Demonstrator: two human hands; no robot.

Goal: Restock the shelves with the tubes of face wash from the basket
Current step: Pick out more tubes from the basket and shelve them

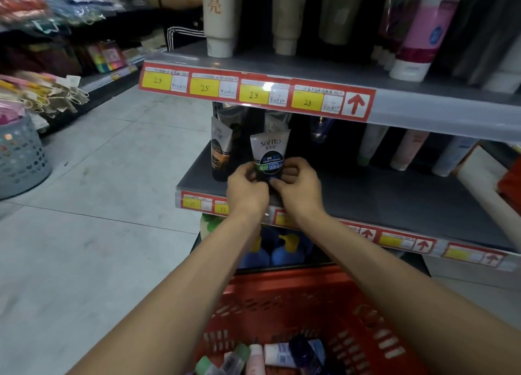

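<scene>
Left hand (245,185) and right hand (296,188) both grip a tube (270,154), standing it on the shelf (394,202); next, likely release and reach into basket (366,318).

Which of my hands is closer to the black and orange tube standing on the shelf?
Left. The left hand is just right of and below the black and orange tube, gripping the white tube; the right hand grips that tube's far side.

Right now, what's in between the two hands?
A tube of face wash stands upright between the left hand and right hand, both gripping its lower end. The head view shows it.
</scene>
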